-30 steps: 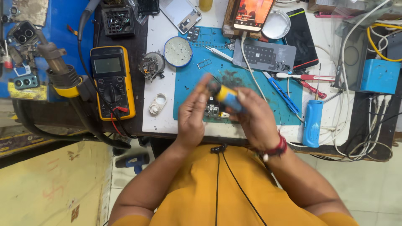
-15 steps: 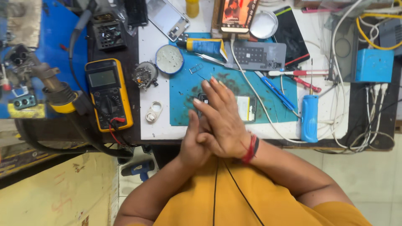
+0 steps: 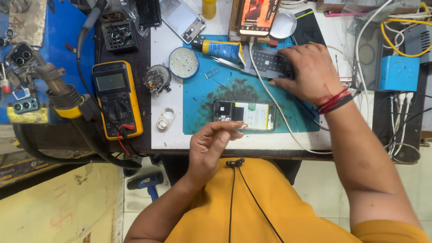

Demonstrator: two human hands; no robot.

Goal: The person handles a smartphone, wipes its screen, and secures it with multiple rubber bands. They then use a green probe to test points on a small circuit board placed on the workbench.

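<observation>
Hands parted since earlier frame; right hand (image 3: pixel 302 72) reached onto grey panel (image 3: pixel 269 61), fingers spread. Opened phone (image 3: pixel 243 115) lay just beyond loosely curled, empty left hand (image 3: pixel 209 148).

White workbench (image 3: pixel 166 137) cluttered, dark front edge; pale tiled floor (image 3: pixel 315 189) below; yellow panel (image 3: pixel 58 207) left.

Mustard-yellow shirt (image 3: pixel 270 211); thin black cord (image 3: pixel 234 193) down its front; red thread and black band (image 3: pixel 334 101) on the right wrist.

An opened phone (image 3: pixel 244 115) lies on the work mat (image 3: pixel 202 96), near its front edge; a multimeter (image 3: pixel 116 99) sits well left of the mat, a tube (image 3: pixel 222 48) and keypad board (image 3: pixel 269 62) behind the phone
</observation>
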